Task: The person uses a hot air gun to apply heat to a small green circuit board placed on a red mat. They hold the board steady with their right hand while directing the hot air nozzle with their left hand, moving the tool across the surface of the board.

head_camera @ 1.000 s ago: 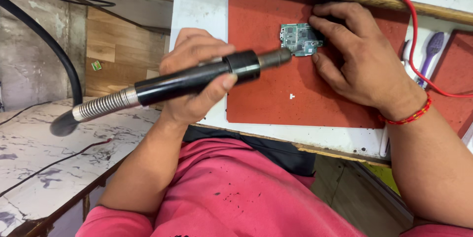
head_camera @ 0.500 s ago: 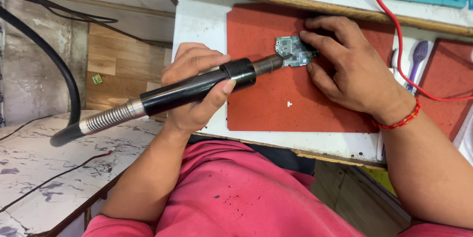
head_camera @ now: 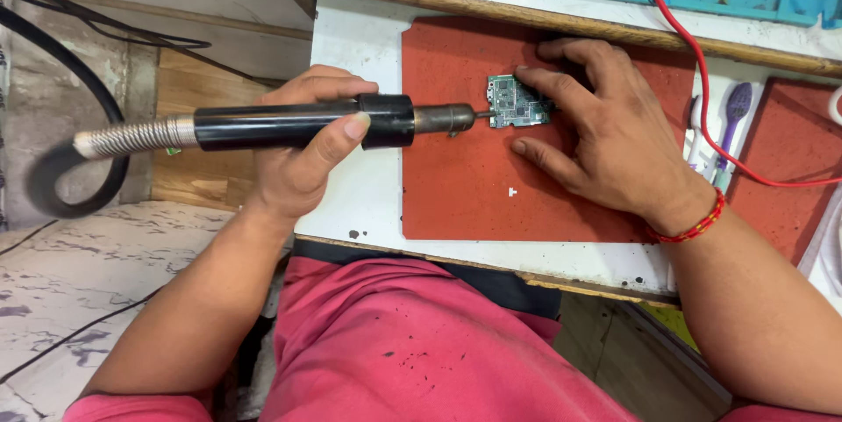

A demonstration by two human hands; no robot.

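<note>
**Tool tip brought onto the board's left edge**

Far left: black hose (head_camera: 53, 132) looped beside the bench, running into a ribbed metal spring sleeve (head_camera: 136, 135). Next along, black rotary handpiece (head_camera: 289, 124) held level, clenched in the left hand (head_camera: 303, 154), thumb pressed over the barrel near the collar. Levelled out since a second ago, when tilted with its tail lower; nose swung up and across toward the board. Slim bit (head_camera: 482, 112) now touching, or all but touching, the left edge of the small green circuit board (head_camera: 513, 102); true contact too fine to tell. Board lying flat on the red mat (head_camera: 465, 194), upper middle, shifted slightly nearer the mat's centre than half a second ago. Pinned there by the right hand (head_camera: 605, 137), fingertips spread and pressing down on its right side rather than closed around it. Judged: tool and work met, grinding or cleaning at the edge likely in hand. Further right, red cord bracelet (head_camera: 697, 227), then red cable (head_camera: 702, 80) trailing past a purple-handled brush (head_camera: 735, 115).
</note>
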